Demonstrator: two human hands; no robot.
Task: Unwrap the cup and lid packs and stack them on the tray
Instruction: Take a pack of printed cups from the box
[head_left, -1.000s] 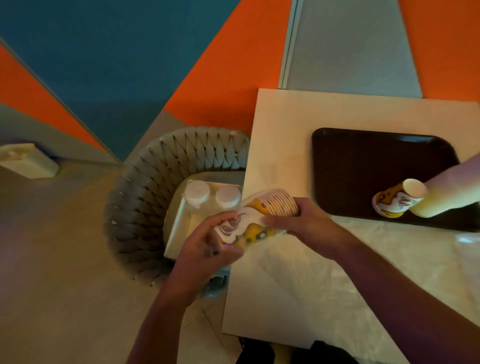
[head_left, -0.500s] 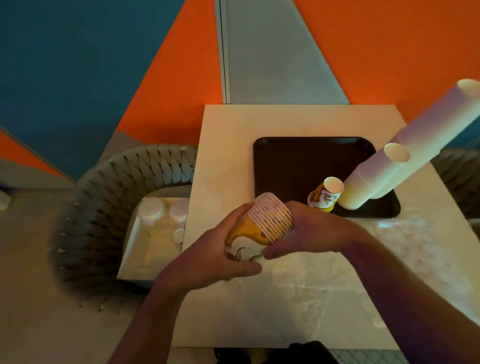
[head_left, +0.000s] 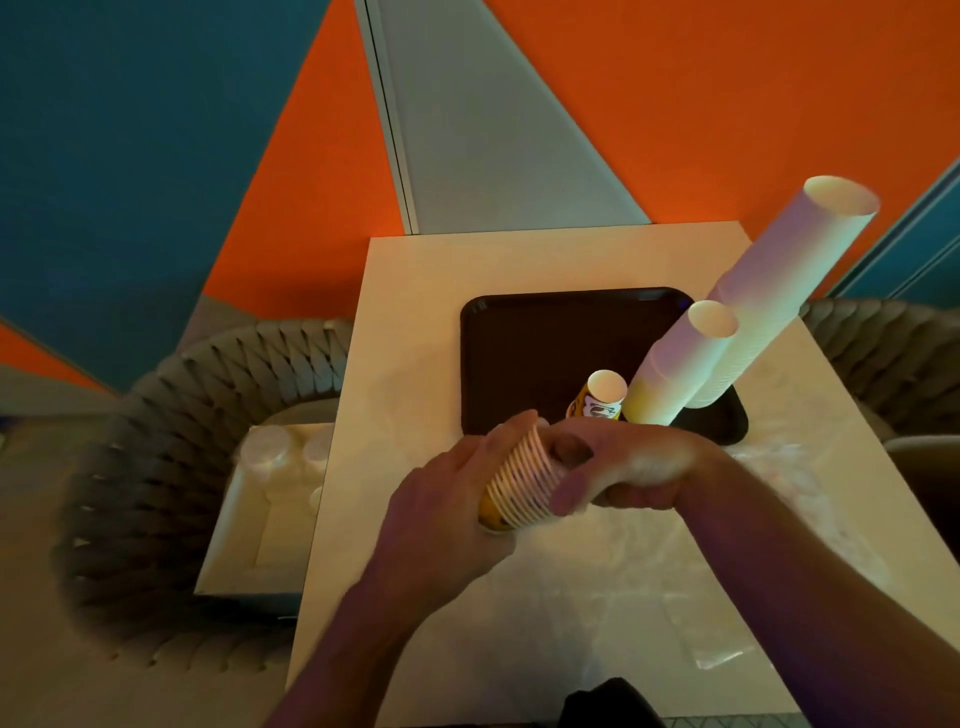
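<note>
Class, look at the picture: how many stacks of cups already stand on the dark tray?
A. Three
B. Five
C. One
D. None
A: on the dark tray stand a short printed stack, a medium plain stack and a tall plain stack; another stack is in the hands.

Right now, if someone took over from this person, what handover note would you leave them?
Left hand grips the base of a short stack of printed cups; right hand holds its rim end, above the table.
On the tray: two tall white cup stacks and a small printed stack.
Left: set the held stack on the tray. Lid packs sit in a box on the chair, whether wrapped I cannot tell. Loose clear wrap lies on the table.
</note>
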